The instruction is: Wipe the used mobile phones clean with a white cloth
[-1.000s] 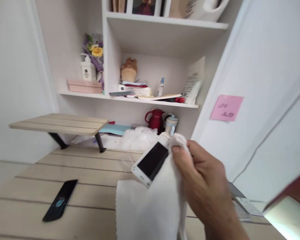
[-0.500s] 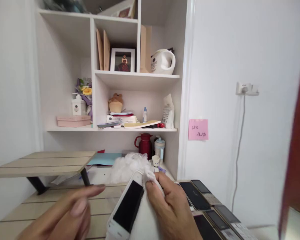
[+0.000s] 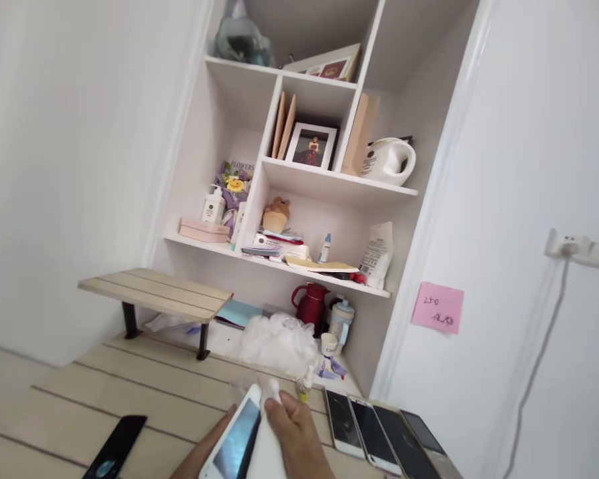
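A white smartphone [image 3: 234,436] stands tilted at the bottom middle, its dark screen reflecting bluish light. Along its left edge and partly behind it is my left hand [image 3: 204,444], closed on the phone, with most of its fingers hidden. My right hand [image 3: 299,436] pinches a white cloth [image 3: 267,449] between thumb and fingers. The cloth lies along the phone's right side, its bunched tip showing above the thumb.
Several phones lie in a row at the right, including a white one [image 3: 374,432]. A black phone [image 3: 114,449] rests on the slatted table [image 3: 144,379] at lower left. Behind are crumpled white plastic [image 3: 279,342], a small raised stand [image 3: 154,293] and a red jug [image 3: 310,306].
My left hand, earlier apart from the phone with its index finger stretched out, is now at the phone's left edge. The view has tilted, bringing the black phone at lower left into sight.
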`<state>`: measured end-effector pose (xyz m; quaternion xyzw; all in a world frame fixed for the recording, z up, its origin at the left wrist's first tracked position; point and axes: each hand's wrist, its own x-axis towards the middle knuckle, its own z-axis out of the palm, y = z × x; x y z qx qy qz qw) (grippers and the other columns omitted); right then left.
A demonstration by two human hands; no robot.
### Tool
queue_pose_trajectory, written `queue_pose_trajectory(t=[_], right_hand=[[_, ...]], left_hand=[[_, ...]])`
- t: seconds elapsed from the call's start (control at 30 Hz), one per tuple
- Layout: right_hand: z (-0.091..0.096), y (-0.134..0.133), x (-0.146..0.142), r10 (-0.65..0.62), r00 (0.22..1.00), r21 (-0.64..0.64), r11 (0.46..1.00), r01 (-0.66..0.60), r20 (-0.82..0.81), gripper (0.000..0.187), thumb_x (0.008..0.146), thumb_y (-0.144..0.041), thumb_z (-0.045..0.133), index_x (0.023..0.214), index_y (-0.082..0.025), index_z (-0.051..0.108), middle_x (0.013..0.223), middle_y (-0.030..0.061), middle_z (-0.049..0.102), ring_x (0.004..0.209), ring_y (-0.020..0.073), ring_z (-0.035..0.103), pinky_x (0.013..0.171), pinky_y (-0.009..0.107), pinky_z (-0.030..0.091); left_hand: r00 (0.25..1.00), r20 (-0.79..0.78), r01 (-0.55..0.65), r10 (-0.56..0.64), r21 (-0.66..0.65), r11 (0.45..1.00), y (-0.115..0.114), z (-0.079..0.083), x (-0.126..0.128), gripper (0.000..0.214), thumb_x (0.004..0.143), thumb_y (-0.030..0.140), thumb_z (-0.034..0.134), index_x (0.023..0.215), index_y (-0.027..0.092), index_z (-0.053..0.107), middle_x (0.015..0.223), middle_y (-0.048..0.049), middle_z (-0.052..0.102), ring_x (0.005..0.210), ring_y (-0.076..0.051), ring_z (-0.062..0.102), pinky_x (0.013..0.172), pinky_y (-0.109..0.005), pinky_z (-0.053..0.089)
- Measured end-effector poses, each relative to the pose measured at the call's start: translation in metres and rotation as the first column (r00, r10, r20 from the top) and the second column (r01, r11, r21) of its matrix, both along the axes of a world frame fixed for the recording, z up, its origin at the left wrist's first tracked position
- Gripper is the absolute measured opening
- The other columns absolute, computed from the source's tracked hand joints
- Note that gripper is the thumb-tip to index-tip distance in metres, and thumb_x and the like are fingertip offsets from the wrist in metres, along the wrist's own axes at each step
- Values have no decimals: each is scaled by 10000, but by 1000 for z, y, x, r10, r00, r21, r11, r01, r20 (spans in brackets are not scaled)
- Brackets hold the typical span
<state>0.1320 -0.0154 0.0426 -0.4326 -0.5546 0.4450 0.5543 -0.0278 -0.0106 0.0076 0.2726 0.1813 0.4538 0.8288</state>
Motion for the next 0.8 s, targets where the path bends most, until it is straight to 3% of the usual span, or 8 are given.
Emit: queue_pose_trajectory(t=[0.1,0.23,0.33,0.43,0.5,0.57,0.67,0.8], right_hand=[[-30,1,-3,-71,997,-56,996,69,-42,626,640,-792,695,657,-177,580,492,-73,388,465,89,333,455,206,261],[-66,-5,1,-149,982,-95,986,139,-112,646,649,-821,667,645,-184,557,479,-87,334,452,83,314,448,204,238],[-81,-15,8,-167,977,-65,985,159,-131,621,698,-794,655,716,-178,573,496,-84,365,456,85,328,446,203,245],[-82,-25,15,-213,962,-64,977,205,-172,575,691,-733,715,818,-185,597,537,-86,413,456,95,375,444,211,310],[-75,-31,18,-243,950,-66,970,235,-197,522,723,-678,731,864,-196,588,546,-99,410,449,99,393,444,215,339],[-65,-37,22,-264,948,-42,964,261,-176,461,792,-627,699,934,-201,591,607,-71,515,493,120,463,480,228,387],[-51,-46,27,-316,947,75,945,319,-55,366,880,-545,634,992,-197,634,811,11,675,704,182,599,637,263,473],[-48,-55,23,-356,928,275,909,315,113,247,937,-433,585,961,-212,693,900,42,723,838,218,654,782,279,492]], left_hand=[[979,122,174,-163,-92,980,-1,4,14,455,792,372,773,1093,34,722,925,-142,798,1162,-338,652,1024,-378,467],[973,155,202,-173,-194,960,-6,-6,24,462,768,371,788,1085,40,727,824,-134,792,972,-332,723,904,-357,518],[974,116,219,-194,-266,939,-14,-10,25,424,815,448,721,1027,81,742,790,-123,784,801,-299,740,770,-352,551],[991,28,136,-133,-269,954,-18,-8,24,324,836,427,694,880,111,749,682,-96,760,601,-230,705,601,-292,535],[996,-63,44,-59,-219,975,-18,-8,22,275,844,377,689,832,108,742,622,-91,741,540,-200,678,552,-260,513],[990,-141,-6,-22,-190,982,-16,-8,21,270,851,360,686,820,97,741,599,-91,732,522,-181,665,540,-243,503],[985,-159,23,-60,-222,975,-16,-8,21,278,870,368,680,847,99,745,678,-82,760,590,-180,691,609,-252,527],[982,-84,144,-168,-235,961,-18,-7,22,332,899,398,649,939,82,743,809,-99,789,790,-236,735,789,-300,535]])
